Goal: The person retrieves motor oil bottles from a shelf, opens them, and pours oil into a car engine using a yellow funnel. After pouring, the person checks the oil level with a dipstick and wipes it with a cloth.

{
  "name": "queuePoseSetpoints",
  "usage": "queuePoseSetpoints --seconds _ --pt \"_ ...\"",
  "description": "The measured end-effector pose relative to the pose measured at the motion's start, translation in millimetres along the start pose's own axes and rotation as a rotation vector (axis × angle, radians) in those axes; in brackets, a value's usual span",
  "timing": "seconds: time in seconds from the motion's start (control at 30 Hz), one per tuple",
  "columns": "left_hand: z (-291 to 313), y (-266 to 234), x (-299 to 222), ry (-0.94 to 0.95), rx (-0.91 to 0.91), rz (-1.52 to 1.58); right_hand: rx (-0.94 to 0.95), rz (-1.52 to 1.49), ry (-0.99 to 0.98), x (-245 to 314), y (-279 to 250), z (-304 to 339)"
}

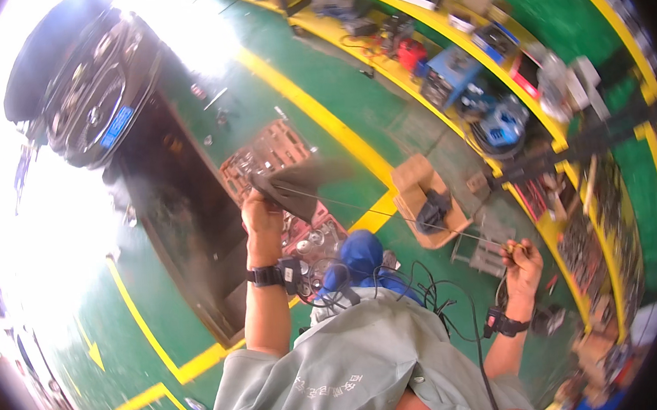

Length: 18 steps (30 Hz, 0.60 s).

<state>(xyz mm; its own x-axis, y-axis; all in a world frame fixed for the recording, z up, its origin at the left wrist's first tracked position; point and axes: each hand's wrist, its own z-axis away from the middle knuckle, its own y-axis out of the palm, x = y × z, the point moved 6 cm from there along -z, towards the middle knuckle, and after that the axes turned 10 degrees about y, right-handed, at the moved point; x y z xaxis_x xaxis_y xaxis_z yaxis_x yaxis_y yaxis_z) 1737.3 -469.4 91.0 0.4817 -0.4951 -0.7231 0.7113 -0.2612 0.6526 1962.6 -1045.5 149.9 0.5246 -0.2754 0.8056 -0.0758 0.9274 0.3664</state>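
My left hand (262,222), raised in front of me, is closed on a dark grey-brown rag (292,195), whose far end is smeared by motion. Out to the right, my right hand (523,270) has its fingers pinched round the yellowish end of a long thin rod (400,214) that looks like a dipstick. The rod slants across in front of my body from the right hand to the rag. Whether its other end lies inside the cloth is hidden.
A vehicle (92,93) with blue-labelled parts stands at the far left, beside a long dark floor section (177,210). Reddish tool cases (269,149) lie open on the green floor. A cardboard box (414,178) and loaded yellow shelves (437,20) stand right. Black cables (437,285) hang at my waist.
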Motion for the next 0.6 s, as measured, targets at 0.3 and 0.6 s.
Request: queuePoseSetpoints --seconds 0.3,0.6 --pt "-155 -1 0 0.156 -0.180 0.043 0.290 0.227 -0.104 83 154 -202" --pt "-345 3 -56 0.392 -0.482 -0.019 0.407 0.307 -0.054 107 375 -403"
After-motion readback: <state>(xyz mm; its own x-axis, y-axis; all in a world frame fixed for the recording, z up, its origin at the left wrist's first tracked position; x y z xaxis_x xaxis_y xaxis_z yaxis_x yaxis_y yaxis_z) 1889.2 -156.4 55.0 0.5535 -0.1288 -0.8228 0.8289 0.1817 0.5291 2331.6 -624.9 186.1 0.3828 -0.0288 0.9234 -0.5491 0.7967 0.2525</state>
